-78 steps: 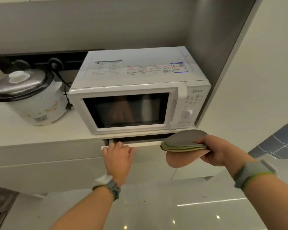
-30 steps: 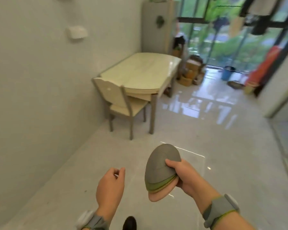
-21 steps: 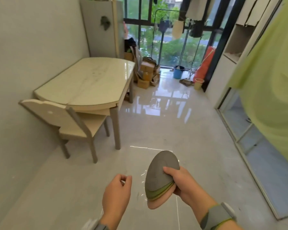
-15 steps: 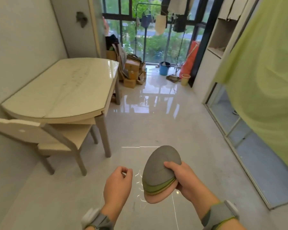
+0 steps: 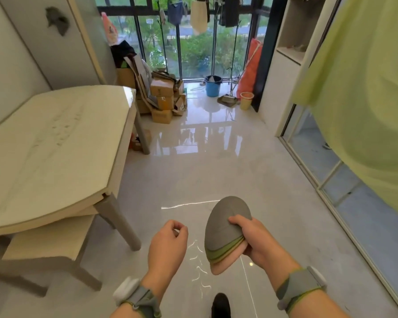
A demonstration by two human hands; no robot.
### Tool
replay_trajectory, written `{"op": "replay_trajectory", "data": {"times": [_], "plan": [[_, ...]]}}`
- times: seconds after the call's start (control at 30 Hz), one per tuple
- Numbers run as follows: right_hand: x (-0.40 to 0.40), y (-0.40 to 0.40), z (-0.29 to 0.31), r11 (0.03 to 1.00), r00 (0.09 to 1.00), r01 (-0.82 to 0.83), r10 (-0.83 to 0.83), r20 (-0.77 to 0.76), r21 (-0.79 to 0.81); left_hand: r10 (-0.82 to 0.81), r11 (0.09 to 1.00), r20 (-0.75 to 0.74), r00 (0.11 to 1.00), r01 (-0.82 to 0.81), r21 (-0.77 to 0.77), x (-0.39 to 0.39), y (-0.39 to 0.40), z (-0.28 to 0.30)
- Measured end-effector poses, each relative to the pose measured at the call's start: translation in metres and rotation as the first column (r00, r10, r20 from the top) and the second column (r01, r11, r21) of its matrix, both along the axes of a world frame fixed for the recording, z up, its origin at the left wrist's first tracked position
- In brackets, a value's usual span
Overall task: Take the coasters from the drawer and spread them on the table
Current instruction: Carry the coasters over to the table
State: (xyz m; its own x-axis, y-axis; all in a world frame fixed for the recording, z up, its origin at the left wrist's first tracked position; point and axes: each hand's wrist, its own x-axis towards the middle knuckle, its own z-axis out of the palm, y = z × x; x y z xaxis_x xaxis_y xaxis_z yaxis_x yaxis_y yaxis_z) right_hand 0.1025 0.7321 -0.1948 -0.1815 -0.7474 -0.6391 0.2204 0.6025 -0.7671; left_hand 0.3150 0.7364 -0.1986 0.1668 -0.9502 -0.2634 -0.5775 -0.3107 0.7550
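**Coasters carried up beside the table**

The right hand [image 5: 259,243] grips a stack of round coasters [image 5: 224,232] by its right edge, thumb on the grey top one, fingers beneath; green layers and a pink bottom one show at the lower edge. The stack tilts, its grey face turned toward the table [image 5: 55,143], and hangs over the glossy floor [image 5: 216,171], well apart from the tabletop and to the right of the near table leg [image 5: 118,222].

The left hand [image 5: 168,245] is loosely curled with nothing in it, thumb and forefinger nearly meeting, between the table leg and the coasters. Both wrists wear grey bands.

Half a second ago the table stood further ahead, with the chair [image 5: 46,249] wholly in sight below it; now the cream tabletop fills the left of the view, its rounded near edge overhanging the chair seat, and the chair back is out of frame. The cardboard boxes [image 5: 163,97] and blue bucket [image 5: 213,86] beyond the table's far end look larger and closer. The grip on the coasters is unchanged, and the left hand keeps the same loose curl. A dark shoe tip [image 5: 220,305] shows on the floor below the coasters
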Motion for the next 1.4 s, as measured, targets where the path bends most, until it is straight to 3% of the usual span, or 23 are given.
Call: {"op": "replay_trajectory", "data": {"times": [0.2,0.53,0.77,1.0,1.23,1.4], "plan": [[-0.041,-0.173,0.018,1.000,1.000,-0.004,0.004,0.009,-0.028,0.058,0.998,-0.039,0.998,-0.058,-0.004,-0.031,-0.165,0.023],[-0.035,-0.367,0.024,0.999,0.999,-0.031,0.032,0.026,-0.029,0.148,0.989,-0.120,0.982,-0.149,0.008,-0.017,-0.342,0.014],[0.022,-0.535,0.011,0.997,0.996,-0.077,0.076,-0.036,-0.030,0.168,0.986,-0.142,0.975,-0.167,0.024,0.033,-0.501,-0.013],[0.132,-0.713,0.013,0.971,0.970,-0.233,0.228,-0.083,-0.057,0.303,0.953,-0.107,0.947,-0.299,0.053,0.132,-0.646,-0.012],[0.279,-0.842,0.004,0.858,0.857,-0.514,0.512,-0.055,-0.013,0.581,0.813,-0.071,0.811,-0.573,0.104,0.246,-0.705,-0.012],[0.403,-0.909,-0.021,0.598,0.597,-0.801,0.801,-0.048,0.014,0.808,0.587,-0.011,0.589,-0.802,0.112,0.307,-0.730,-0.034]]}}
